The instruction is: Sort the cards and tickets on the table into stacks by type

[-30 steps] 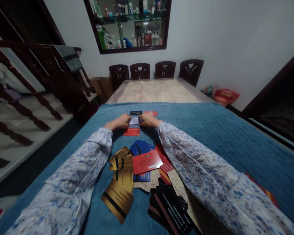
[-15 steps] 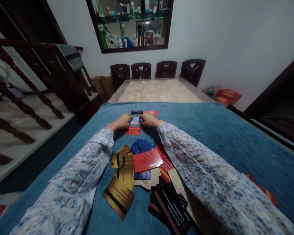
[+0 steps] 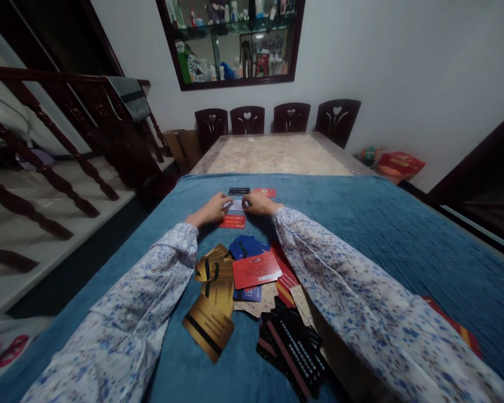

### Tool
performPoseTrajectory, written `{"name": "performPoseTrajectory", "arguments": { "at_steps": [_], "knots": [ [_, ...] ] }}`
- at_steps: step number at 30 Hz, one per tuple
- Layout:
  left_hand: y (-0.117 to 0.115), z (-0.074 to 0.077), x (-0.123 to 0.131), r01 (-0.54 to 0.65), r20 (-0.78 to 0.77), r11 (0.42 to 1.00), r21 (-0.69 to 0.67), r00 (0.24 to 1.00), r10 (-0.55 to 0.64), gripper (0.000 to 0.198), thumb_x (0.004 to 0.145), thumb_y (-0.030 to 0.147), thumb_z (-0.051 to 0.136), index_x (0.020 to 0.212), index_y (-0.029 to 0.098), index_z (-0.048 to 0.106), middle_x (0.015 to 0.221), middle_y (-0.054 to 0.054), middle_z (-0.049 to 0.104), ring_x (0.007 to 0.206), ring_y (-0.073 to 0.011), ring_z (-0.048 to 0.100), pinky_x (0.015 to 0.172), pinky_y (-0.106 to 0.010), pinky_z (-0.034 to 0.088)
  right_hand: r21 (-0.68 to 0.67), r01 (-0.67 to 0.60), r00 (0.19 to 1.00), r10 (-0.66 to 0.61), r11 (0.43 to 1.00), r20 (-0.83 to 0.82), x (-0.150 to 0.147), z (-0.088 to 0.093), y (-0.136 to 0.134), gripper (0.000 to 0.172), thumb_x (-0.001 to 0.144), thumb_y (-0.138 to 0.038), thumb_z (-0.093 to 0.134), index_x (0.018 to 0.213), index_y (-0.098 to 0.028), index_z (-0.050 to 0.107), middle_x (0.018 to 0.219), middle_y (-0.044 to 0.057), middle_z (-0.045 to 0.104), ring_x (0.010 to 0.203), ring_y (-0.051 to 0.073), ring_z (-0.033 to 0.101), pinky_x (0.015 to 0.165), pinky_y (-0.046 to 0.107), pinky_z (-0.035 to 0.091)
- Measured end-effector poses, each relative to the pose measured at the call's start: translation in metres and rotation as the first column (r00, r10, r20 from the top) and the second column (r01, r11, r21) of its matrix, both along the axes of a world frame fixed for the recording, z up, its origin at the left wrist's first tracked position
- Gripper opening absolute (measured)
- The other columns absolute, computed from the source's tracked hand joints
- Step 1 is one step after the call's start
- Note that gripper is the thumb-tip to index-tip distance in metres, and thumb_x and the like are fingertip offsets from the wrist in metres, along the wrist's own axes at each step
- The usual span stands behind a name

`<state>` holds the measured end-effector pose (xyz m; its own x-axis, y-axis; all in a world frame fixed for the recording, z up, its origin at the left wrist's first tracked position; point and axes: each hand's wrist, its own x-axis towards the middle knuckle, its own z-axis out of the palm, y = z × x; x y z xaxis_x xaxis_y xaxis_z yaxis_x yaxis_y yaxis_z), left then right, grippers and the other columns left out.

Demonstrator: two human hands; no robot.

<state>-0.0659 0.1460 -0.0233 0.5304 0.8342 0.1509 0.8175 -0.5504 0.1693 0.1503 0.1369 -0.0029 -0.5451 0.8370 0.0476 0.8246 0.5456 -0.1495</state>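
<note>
My left hand [image 3: 213, 209] and my right hand [image 3: 259, 202] reach to the far part of the blue cloth. Between them lies a pale card [image 3: 236, 205], pinched at its left and right ends by my fingers. Just beyond it is a black card [image 3: 239, 191], with a red card [image 3: 267, 192] to the right, partly behind my right hand. A red card with pale print [image 3: 234, 221] lies on the near side. Closer to me is a loose heap of gold cards [image 3: 210, 324], blue cards [image 3: 247, 246], a red card [image 3: 257, 270], beige cards [image 3: 258, 307] and black cards [image 3: 292, 352].
A blue cloth [image 3: 361, 224] covers the near part of a marble-patterned table [image 3: 277, 154]. Another red and yellow card [image 3: 453, 324] lies at the right beside my sleeve. Several dark chairs [image 3: 247, 120] stand at the far end, and a wooden railing [image 3: 63, 140] runs along the left.
The view has shifted slightly, moving everything a little to the right. My hands remain at the pale card, with the left fingers slightly raised. The cards keep their layout.
</note>
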Motion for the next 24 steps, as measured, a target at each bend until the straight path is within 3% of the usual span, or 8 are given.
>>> {"name": "performPoseTrajectory", "arguments": {
  "at_steps": [9,18,24],
  "knots": [
    [-0.018,0.001,-0.010,-0.005,0.070,0.999,0.042,0.998,0.002,0.043,0.090,0.018,0.054,0.129,0.017,0.069,0.136,-0.014,0.058,0.122,-0.0256,0.062,0.113,-0.039,0.048,0.050,0.002,1.000,-0.001,0.999,-0.029,0.000,0.004,-0.013,0.043,0.093,-0.024,0.068,0.134,-0.013,0.067,0.137,0.019,0.063,0.118,0.024,0.066,0.100,0.028,0.048],
    [-0.043,0.004,-0.019,0.013,0.078,0.996,0.087,0.997,-0.020,0.040,0.091,0.017,0.053,0.128,0.015,0.068,0.139,-0.016,0.057,0.127,-0.0266,0.060,0.114,-0.042,0.047,0.083,-0.100,0.994,0.103,0.991,-0.034,0.001,0.022,-0.043,0.041,0.093,-0.019,0.065,0.133,-0.015,0.069,0.134,0.017,0.066,0.123,0.028,0.061,0.101,0.033,0.046],
    [-0.073,0.001,-0.024,0.015,0.143,0.985,0.170,0.989,-0.040,0.038,0.094,0.017,0.053,0.129,0.017,0.067,0.138,-0.014,0.058,0.129,-0.0263,0.058,0.113,-0.045,0.048,0.111,-0.173,0.982,0.180,0.979,-0.056,0.002,0.028,-0.071,0.034,0.093,-0.019,0.065,0.127,-0.018,0.072,0.125,0.015,0.069,0.119,0.028,0.061,0.096,0.033,0.045]
  ]
}}
